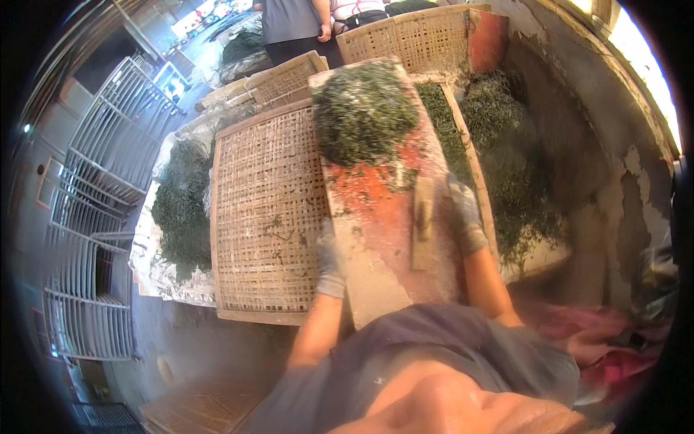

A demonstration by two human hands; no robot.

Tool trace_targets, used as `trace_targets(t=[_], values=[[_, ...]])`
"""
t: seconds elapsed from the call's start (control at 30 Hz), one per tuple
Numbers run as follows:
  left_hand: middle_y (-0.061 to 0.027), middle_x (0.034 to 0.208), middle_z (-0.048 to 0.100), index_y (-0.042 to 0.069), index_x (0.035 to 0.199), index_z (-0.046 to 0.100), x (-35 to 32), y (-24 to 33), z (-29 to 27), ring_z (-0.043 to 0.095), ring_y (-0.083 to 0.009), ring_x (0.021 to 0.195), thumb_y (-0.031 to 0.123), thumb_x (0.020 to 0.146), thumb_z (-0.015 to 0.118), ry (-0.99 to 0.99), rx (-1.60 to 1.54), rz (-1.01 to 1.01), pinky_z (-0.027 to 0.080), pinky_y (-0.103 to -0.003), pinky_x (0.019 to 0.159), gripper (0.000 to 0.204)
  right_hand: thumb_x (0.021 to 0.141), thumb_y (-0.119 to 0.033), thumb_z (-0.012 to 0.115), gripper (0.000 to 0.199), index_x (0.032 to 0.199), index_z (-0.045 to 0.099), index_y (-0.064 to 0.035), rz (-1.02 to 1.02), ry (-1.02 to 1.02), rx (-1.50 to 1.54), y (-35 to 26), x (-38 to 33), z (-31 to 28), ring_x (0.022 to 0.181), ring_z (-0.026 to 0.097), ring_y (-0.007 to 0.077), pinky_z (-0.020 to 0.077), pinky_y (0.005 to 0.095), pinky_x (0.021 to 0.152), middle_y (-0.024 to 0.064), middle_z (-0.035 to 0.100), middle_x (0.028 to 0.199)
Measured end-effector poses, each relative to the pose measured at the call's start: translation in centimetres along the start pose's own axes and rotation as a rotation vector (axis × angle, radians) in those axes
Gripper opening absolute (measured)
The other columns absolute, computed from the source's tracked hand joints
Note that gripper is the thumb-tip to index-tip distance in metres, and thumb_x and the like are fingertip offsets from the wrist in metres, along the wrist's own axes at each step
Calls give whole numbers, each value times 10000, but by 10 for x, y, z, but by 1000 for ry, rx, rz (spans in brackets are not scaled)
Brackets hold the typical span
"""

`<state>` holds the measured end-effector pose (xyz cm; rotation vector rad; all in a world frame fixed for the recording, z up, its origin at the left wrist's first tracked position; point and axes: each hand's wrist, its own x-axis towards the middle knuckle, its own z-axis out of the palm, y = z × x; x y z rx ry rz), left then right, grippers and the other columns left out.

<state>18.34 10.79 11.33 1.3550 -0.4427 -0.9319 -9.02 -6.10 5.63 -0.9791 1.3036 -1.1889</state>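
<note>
While both gloved hands grip a long reddish board (376,217) by its side edges, the board runs away from the person, tilted, with its near end close to the body. Left hand (331,262) on the board's left edge, low down; fingers curled over the rim, thumb side not clear through motion blur. Right hand (464,214) on the right edge, somewhat farther up; fingers wrapped together round the rim, not spread. Mound of dark green leaves (363,112) sits on the far half of the board, well beyond both sets of fingers, touching neither hand. Scattered leaf bits lie between mound and hands. A short wooden strip (423,220) is fixed along the board's face just left of the right hand.

Woven bamboo tray (264,217) lies flat directly left of the board, mostly bare, a few stray leaves on it. More leaves heaped on a pale sheet (148,267) farther left, and another pile (506,166) to the right against the wall. Further woven trays (412,36) stand beyond. Metal racks (94,217) at the far left. Another person (293,29) stands at the top of the view.
</note>
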Motion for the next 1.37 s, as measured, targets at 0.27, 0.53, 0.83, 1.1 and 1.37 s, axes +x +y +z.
trace_targets(t=[0.27, 0.53, 0.83, 1.1, 1.37], values=[[-15, 679, 567, -27, 864, 714, -3, -51, 119, 496, -157, 641, 573, 1053, 462, -20, 334, -106, 431, -372, 637, 678, 1032, -470, 609, 523, 1134, 722, 30, -54, 55, -126, -48, 18, -127, 854, 622, 219, 509, 367, 802, 122, 711, 969], [-170, 1033, 728, -54, 1159, 707, 2, -75, 152, 670, -252, 963, 580, 1044, 452, -18, 507, -129, 505, -373, 909, 693, 1067, -205, 508, 309, 1274, 655, -29, -389, -25, -419, 9, 74, -169, 831, 620, 412, 485, 491, 767, 283, 671, 918], [-231, 1508, 535, 67, 1596, 402, -2, -100, 153, 489, -333, 1430, 428, 1066, 514, -155, 1140, 625, 392, -484, 1181, 651, 1009, -569, 639, 580, 1000, 711, 6, -119, -52, -109, 39, 115, -155, 822, 552, 179, 498, 350, 791, 43, 658, 909], [-277, 1643, 331, 7, 1603, 329, -10, -128, 163, 315, -448, 1530, 387, 1026, 579, -241, 1320, 843, 277, -572, 1245, 734, 1066, -539, 530, 666, 1291, 638, 78, 161, -60, -209, 23, 101, -153, 1107, 627, 265, 483, 387, 985, 180, 693, 1203], [-293, 1678, 255, -44, 1620, 247, 52, -99, 203, 264, -436, 1562, 510, 1081, 428, -167, 1172, 730, 225, -498, 1292, 794, 1101, -440, 452, 665, 1558, 396, 41, -506, 2, -701, -41, 203, -65, 1462, 426, 430, 363, 441, 1211, 272, 438, 1582]])
